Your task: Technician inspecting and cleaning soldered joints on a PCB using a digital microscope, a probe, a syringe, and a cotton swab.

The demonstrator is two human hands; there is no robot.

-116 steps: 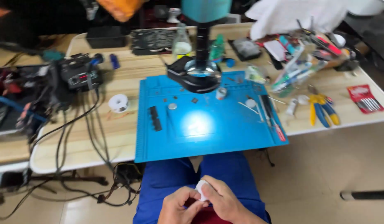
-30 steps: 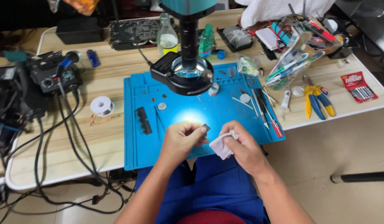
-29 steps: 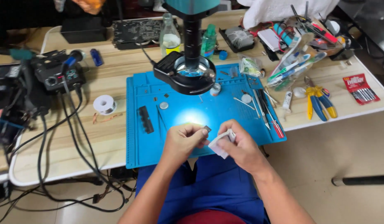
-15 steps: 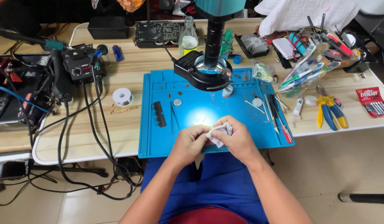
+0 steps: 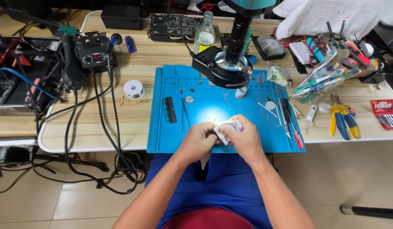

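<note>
Fingers [image 5: 235, 124] of our right hand [image 5: 245, 139] pinch a white wipe [image 5: 227, 127], pressed against something small that our left hand [image 5: 199, 140] grips, hidden from view, above the blue mat [image 5: 162, 127] at the counter [image 5: 120, 123] edge.

A white crumpled cloth [image 5: 228, 128] sits against a bright blue rubber work mat [image 5: 162, 131] on the pale wood-grain table [image 5: 120, 123]. The ring-lit microscope head [image 5: 223, 70] is black, the pliers with rubber handles [image 5: 342, 121] yellow and blue, the trousers [image 5: 230, 186] royal blue.
</note>
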